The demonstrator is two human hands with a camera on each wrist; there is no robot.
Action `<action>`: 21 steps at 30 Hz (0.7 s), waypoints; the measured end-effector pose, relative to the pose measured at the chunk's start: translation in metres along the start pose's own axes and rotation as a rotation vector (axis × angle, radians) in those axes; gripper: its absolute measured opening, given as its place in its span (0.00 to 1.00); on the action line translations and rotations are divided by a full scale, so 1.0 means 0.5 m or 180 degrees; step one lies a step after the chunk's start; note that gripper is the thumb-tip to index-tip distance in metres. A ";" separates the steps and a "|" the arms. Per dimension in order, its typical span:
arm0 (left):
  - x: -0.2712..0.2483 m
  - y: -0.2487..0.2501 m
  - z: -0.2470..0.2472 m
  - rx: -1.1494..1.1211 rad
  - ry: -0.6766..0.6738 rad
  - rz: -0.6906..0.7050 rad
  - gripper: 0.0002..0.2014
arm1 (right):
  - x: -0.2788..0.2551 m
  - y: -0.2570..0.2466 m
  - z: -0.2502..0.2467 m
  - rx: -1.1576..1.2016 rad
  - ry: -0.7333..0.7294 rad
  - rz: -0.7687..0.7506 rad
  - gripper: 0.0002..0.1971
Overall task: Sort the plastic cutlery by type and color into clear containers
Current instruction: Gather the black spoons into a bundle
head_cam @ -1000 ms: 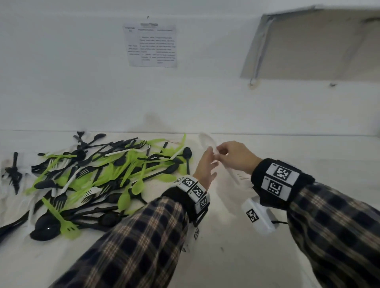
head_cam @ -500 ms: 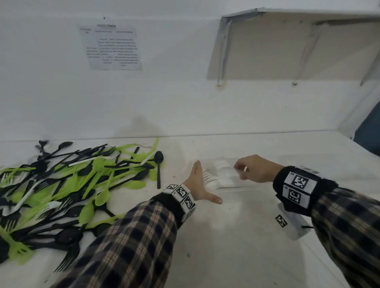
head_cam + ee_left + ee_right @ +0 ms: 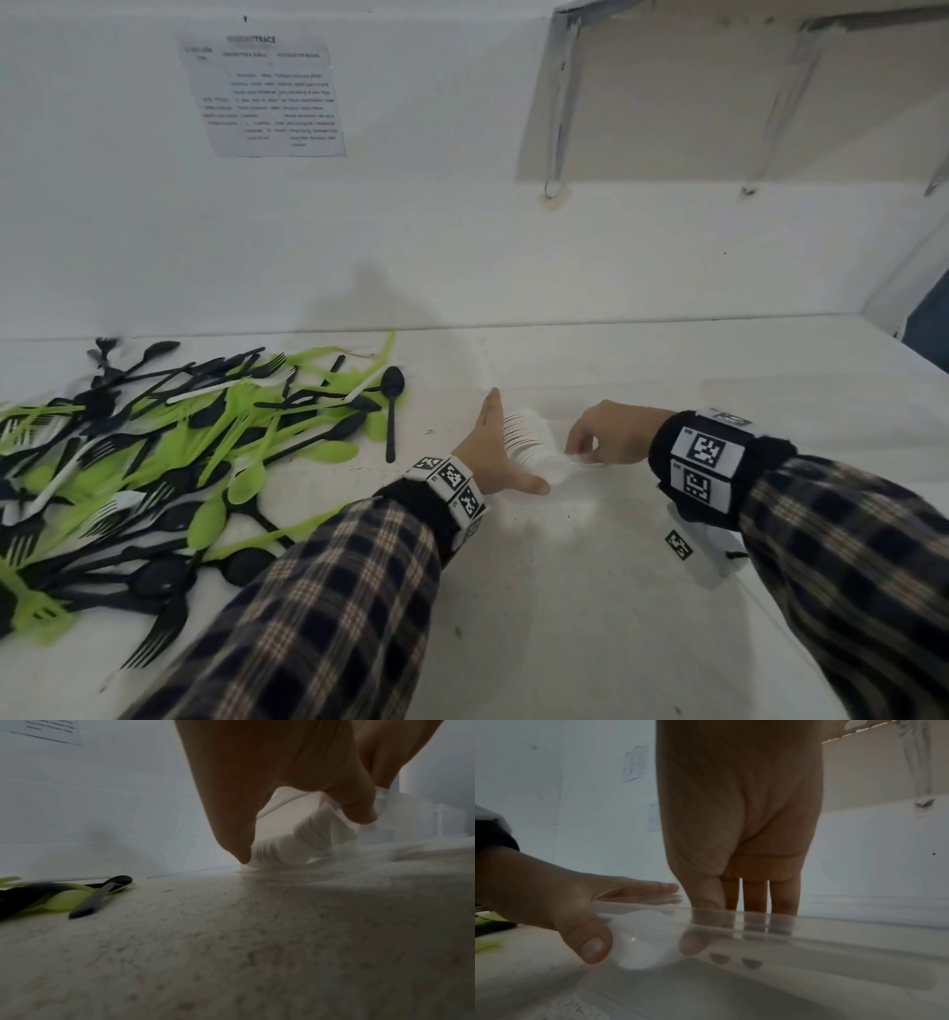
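White tabletop (image 3: pixel 590 616) bears a black-and-green cutlery pile (image 3: pixel 169 452) at left. Clear container (image 3: pixel 808 935), just right of it, holds stacked white spoons (image 3: pixel 529 437). Left hand (image 3: pixel 493 452) lies flat-fingered against the stack; right hand (image 3: pixel 611 434) reaches inside, fingertips (image 3: pixel 693 945) pinching the spoons.

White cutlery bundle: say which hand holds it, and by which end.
The right hand pinches the white cutlery bundle at the end away from the tines; the left hand, fingers straight, braces the tine end.
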State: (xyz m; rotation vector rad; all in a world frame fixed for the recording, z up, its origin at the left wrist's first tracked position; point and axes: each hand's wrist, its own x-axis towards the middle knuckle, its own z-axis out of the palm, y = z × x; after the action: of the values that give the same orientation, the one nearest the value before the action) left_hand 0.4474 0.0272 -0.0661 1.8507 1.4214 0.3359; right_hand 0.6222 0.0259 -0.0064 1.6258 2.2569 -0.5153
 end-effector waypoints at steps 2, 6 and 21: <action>-0.001 0.000 0.001 -0.0068 0.0011 -0.0022 0.66 | 0.007 -0.003 0.001 -0.0069 -0.0031 -0.0065 0.15; 0.000 -0.001 0.002 -0.0126 -0.0002 -0.0062 0.67 | 0.021 -0.002 0.003 -0.0143 0.0005 -0.0128 0.13; 0.007 -0.011 0.005 -0.0351 -0.0101 -0.0107 0.66 | 0.063 -0.011 0.036 -0.0110 0.0497 -0.0079 0.36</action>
State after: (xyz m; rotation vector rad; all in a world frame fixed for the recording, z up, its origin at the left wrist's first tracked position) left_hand 0.4461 0.0299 -0.0722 1.7343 1.3835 0.3594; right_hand 0.6080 0.0426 -0.0360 1.6760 2.3861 -0.3647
